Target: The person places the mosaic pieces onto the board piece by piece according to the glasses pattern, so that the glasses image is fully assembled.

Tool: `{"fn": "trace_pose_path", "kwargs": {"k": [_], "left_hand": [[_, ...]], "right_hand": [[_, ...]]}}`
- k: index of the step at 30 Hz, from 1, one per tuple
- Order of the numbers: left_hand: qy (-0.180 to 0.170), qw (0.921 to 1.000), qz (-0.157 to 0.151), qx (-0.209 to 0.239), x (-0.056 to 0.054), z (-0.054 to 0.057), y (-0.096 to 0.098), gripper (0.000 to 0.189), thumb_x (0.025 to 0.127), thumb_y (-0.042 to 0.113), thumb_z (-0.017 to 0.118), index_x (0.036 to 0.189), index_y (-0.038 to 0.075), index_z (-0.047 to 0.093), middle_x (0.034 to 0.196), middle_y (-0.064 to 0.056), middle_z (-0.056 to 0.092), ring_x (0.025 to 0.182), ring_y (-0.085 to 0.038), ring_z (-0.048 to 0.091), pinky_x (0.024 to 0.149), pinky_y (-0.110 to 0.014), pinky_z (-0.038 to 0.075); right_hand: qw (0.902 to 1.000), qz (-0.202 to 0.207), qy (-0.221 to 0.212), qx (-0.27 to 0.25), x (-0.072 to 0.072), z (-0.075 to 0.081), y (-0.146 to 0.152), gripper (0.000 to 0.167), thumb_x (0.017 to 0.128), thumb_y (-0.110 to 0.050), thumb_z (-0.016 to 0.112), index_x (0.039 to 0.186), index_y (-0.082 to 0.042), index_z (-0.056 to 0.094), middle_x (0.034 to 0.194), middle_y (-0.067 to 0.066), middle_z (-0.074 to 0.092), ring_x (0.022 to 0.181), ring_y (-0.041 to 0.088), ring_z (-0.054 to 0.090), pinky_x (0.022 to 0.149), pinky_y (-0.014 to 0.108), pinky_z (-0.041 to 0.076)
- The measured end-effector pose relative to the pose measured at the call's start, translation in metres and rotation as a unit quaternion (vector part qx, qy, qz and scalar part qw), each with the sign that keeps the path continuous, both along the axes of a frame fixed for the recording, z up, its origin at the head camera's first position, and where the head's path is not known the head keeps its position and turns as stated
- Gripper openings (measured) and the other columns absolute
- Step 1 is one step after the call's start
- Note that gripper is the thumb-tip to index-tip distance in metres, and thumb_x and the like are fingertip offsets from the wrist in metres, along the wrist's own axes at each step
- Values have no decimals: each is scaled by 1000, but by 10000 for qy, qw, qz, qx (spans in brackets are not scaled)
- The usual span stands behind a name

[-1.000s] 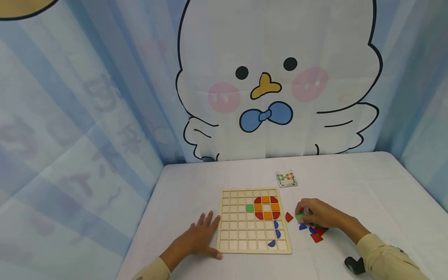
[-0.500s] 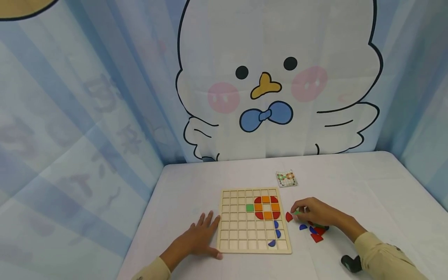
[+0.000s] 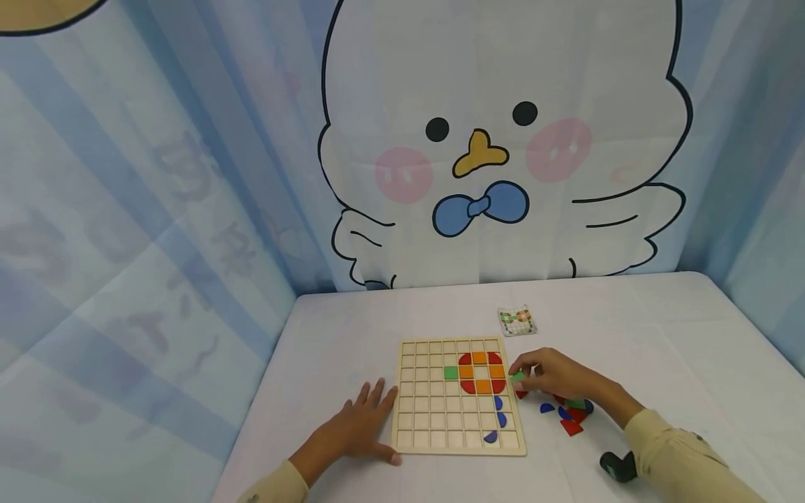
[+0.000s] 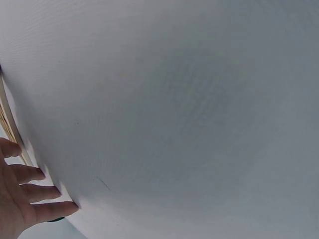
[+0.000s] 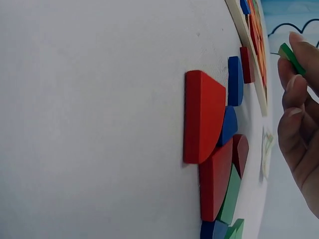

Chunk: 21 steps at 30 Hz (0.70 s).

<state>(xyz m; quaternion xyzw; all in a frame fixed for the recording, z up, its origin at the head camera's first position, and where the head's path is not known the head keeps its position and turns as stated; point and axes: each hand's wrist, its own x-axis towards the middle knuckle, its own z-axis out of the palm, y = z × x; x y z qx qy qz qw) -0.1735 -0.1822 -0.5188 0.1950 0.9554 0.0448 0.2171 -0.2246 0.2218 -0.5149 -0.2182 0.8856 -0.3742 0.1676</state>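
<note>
My right hand (image 3: 553, 372) pinches a green block (image 5: 291, 58) between thumb and finger, held just off the right edge of the wooden grid board (image 3: 430, 423). On the board, red quarter-round and orange square pieces form a ring, with a green square (image 3: 451, 373) to its left. Several blue half-round pieces (image 3: 491, 436) lie near the board's lower right. My left hand (image 3: 360, 425) lies with fingers spread at the board's left edge. Under and below the right hand is a loose pile of red (image 5: 205, 118), blue and green blocks.
A small pattern card (image 3: 517, 321) lies on the white table behind the board. A dark object (image 3: 619, 467) is by the right sleeve. One red piece (image 3: 521, 394) sits just right of the board, partly covered by the right hand.
My right hand has carried the green block leftward from the loose pile toward the board. The left hand has stayed in place at the board's edge.
</note>
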Motion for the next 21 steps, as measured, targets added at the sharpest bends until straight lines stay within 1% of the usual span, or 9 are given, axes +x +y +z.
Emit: {"fn": "trace_pose_path", "kwargs": {"k": [3, 6, 9, 12, 14, 16, 18, 19, 21], "left_hand": [[-16, 10000, 1, 32, -1, 0, 0, 124, 66, 77, 73, 161, 16, 22, 168, -19, 14, 152, -48, 17, 111, -69, 33], [-41, 10000, 14, 42, -1, 0, 1, 123, 67, 77, 73, 161, 16, 22, 168, -19, 14, 152, -48, 17, 111, -69, 33], [-65, 10000, 33, 50, -1, 0, 1, 123, 67, 77, 73, 161, 16, 22, 168, -19, 14, 152, -48, 16, 111, -69, 33], [-92, 9999, 50, 50, -1, 0, 1, 124, 67, 77, 73, 161, 16, 22, 168, -19, 13, 152, -48, 16, 111, -69, 32], [-102, 9999, 61, 30, -1, 0, 1, 124, 66, 78, 73, 161, 16, 22, 168, -19, 13, 152, -48, 16, 111, -69, 32], [-93, 9999, 55, 16, -2, 1, 1, 124, 66, 77, 73, 161, 16, 22, 168, -19, 14, 152, -48, 16, 111, -69, 33], [-85, 10000, 49, 11, -2, 2, 2, 124, 67, 77, 73, 161, 16, 22, 167, -20, 14, 151, -49, 16, 111, -69, 33], [-83, 10000, 47, 19, -2, 3, 2, 124, 67, 77, 73, 161, 15, 22, 167, -20, 14, 151, -49, 17, 111, -69, 33], [-90, 9999, 55, 32, -1, 4, 2, 123, 67, 76, 74, 161, 15, 23, 167, -20, 14, 151, -49, 17, 111, -69, 32]], "right_hand": [[9998, 49, -132, -133, -2, 2, -5, 32, 92, -29, 73, 118, -11, 71, 91, -3, 64, 68, 14, 59, 56, 23, 52], [9994, 187, -151, -264, -4, 3, -9, 35, 93, -25, 73, 122, -7, 69, 96, -1, 66, 68, 13, 58, 57, 23, 52], [9989, 329, -102, -324, -6, 4, -15, 35, 93, -23, 72, 123, -5, 69, 99, 0, 68, 67, 10, 57, 58, 22, 50], [9985, 373, -115, -388, -8, 6, -22, 35, 93, -21, 71, 123, -4, 69, 105, 2, 69, 68, 9, 57, 59, 22, 51], [9981, 367, -176, -464, -8, 8, -28, 34, 93, -18, 71, 123, -3, 69, 103, 4, 68, 66, 10, 57, 58, 24, 53], [9980, 394, -90, -487, -10, 8, -33, 32, 93, -17, 71, 122, -3, 69, 98, 3, 66, 68, 9, 57, 58, 24, 53], [9978, 439, 98, -480, -11, 7, -38, 28, 93, -17, 71, 119, -5, 70, 94, 1, 64, 72, 9, 56, 62, 24, 53], [9977, 444, 202, -468, -12, 7, -41, 26, 93, -18, 71, 117, -7, 70, 92, 0, 62, 75, 9, 56, 64, 23, 52], [9972, 447, 414, -439, -14, 5, -47, 24, 93, -21, 73, 114, -10, 70, 93, -2, 62, 82, 10, 54, 71, 23, 50]]}}
